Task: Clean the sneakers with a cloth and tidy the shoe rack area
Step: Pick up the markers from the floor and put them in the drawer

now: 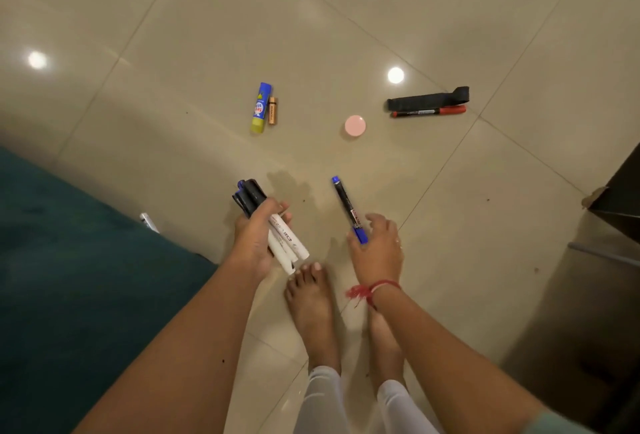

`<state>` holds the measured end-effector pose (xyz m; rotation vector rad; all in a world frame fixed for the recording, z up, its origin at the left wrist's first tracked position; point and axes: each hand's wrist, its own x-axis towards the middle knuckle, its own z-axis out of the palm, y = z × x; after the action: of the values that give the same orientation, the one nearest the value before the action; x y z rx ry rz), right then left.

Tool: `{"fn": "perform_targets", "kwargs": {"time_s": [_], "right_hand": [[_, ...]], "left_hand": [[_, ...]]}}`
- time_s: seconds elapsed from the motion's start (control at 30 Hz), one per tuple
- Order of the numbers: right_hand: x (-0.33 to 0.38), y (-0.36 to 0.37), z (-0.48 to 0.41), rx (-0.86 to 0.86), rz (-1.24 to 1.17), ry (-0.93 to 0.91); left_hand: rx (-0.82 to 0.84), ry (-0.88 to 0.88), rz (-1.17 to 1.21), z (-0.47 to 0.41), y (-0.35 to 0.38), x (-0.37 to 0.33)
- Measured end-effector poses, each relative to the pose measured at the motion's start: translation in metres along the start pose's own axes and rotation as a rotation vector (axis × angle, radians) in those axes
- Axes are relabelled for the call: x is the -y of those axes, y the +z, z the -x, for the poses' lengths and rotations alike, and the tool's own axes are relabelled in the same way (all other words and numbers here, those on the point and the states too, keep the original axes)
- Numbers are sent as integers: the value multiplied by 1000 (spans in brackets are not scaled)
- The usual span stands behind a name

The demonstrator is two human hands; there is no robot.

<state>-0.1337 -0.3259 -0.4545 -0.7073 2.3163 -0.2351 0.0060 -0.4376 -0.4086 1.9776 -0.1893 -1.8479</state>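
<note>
My left hand [254,236] grips a bundle of white-barrelled markers [277,229] with dark caps pointing away from me. My right hand [379,246] pinches the blue end of a black marker with a blue cap [346,206], which points up and away above the floor. On the tiles farther out lie a blue and yellow glue stick [261,107] with a copper battery [273,110] beside it, a pink round lid [355,125], and a red marker [429,110] against a black folded strap [427,100]. No sneakers or cloth are in view.
My bare feet [313,309] stand on glossy beige floor tiles [194,63] below my hands. A teal rug or cushion [69,260] fills the left side, with a small white object [149,222] at its edge. Dark furniture [616,198] stands at the right.
</note>
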Motion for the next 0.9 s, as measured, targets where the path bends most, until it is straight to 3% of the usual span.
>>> {"fn": "perform_targets", "kwargs": {"time_s": [0.07,0.23,0.37,0.47,0.53,0.7,0.8,0.9], "right_hand": [[-14,5,-16,20,231,-13],[-19,20,-42,82,326,-139],[8,-7,-24,104,-224,-12],[57,-55,19,88,-568,-111],[87,-89,51,96,-648,-211],[135,-142,86,203,-475,-384],[154,-166,89,163,-306,-494],[164,-188,90,92,-355,-460]], "left_hand": [[57,-20,25,-3,-3,0],[140,-86,40,-5,-3,-6],[143,-84,66,10,4,-15],[120,-77,40,39,17,-30],[143,-74,48,60,26,-41],[179,-49,155,114,47,-88],[176,11,148,137,50,-115],[164,27,157,155,50,-138]]}}
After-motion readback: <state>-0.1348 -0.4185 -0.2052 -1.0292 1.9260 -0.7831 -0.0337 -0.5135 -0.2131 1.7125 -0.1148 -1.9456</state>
